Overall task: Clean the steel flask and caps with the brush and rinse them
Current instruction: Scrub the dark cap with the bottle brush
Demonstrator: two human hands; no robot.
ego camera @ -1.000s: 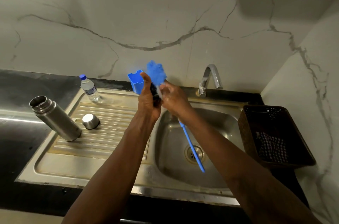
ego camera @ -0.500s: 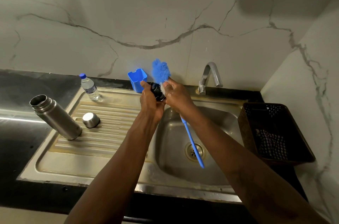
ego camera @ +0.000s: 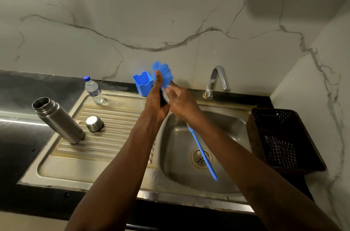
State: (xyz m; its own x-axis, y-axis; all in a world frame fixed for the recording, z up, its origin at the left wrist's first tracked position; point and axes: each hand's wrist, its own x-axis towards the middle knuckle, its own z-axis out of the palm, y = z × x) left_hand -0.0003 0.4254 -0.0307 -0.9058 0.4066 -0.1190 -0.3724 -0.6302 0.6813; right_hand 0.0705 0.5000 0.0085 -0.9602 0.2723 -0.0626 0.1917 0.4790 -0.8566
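Veined marble walls back a black counter (ego camera: 19, 145) and steel sink (ego camera: 66, 166). On the drainboard at left stand the open flask (ego camera: 58, 121) and a steel cap (ego camera: 94, 124), with a water bottle (ego camera: 93, 89) behind. At centre, the left hand (ego camera: 156, 98) curls its fingers round a dark cap (ego camera: 162, 98), and the right hand (ego camera: 181, 103) grips the blue brush (ego camera: 201, 153) against it. At right are the tap (ego camera: 217, 83) and a basket (ego camera: 284, 136).

You see a water bottle (ego camera: 93, 89) standing upright at the back edge of the drainboard (ego camera: 113, 117), with a blue holder (ego camera: 142, 83) near it by the wall. Right of the tap (ego camera: 217, 81), a dark basket (ego camera: 254, 136) on the black bench (ego camera: 17, 145) holds a checked cloth (ego camera: 280, 152).
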